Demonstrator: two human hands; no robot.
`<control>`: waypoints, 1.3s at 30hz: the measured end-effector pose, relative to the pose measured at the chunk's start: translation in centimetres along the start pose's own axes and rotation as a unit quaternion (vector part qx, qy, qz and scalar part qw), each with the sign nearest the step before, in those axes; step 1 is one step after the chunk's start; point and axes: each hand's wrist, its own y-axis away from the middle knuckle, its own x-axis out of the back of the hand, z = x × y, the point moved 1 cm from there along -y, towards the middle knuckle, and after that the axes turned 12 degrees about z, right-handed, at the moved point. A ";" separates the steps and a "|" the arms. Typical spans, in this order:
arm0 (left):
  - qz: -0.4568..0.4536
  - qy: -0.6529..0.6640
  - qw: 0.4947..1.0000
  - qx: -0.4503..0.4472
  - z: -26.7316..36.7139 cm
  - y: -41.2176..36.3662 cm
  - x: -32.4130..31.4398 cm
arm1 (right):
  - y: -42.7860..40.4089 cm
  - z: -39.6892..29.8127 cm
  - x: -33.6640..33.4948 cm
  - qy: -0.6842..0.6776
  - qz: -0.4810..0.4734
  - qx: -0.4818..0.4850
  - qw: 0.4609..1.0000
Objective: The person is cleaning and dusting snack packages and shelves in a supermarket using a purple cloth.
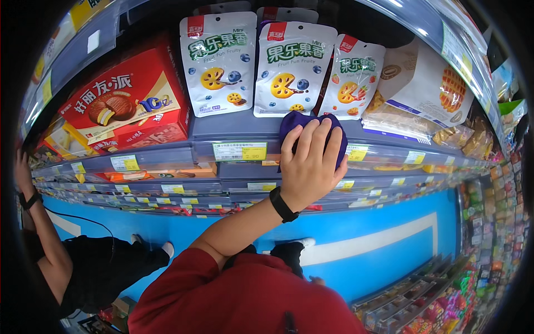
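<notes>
My left hand (311, 154), with a black band at the wrist, presses its spread fingers over a bunched purple cloth (288, 125) at the shelf's front edge. The cloth lies between two price labels and just below the white snack pouches. The middle pouch (292, 71) stands upright behind the hand; another pouch (219, 62) is to its left, and a smaller one (352, 77) to its right. Low at my right side, part of my right hand (317, 280) shows beside the red shirt; its fingers and whatever it may hold are unclear.
Red boxes of chocolate pies (125, 100) fill the shelf at left, and waffle packages (425, 87) lie at right. Lower shelves run beneath. At far left another person's hand (23, 169) is at the shelf. Snack racks (417, 300) stand at lower right beyond the blue floor (375, 238).
</notes>
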 end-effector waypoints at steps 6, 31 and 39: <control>-0.009 0.028 1.000 -0.011 -0.8 -0.2 0.4 | -0.6 -1.0 -0.5 -0.038 -0.002 0.002 0.999; -0.043 0.057 0.997 -0.019 -7.3 -1.3 6.5 | -3.9 4.7 -3.7 -0.044 0.025 -0.170 0.984; -0.035 0.049 0.998 -0.018 -10.3 -1.2 8.3 | -2.5 0.1 -6.0 0.004 0.024 -0.051 0.998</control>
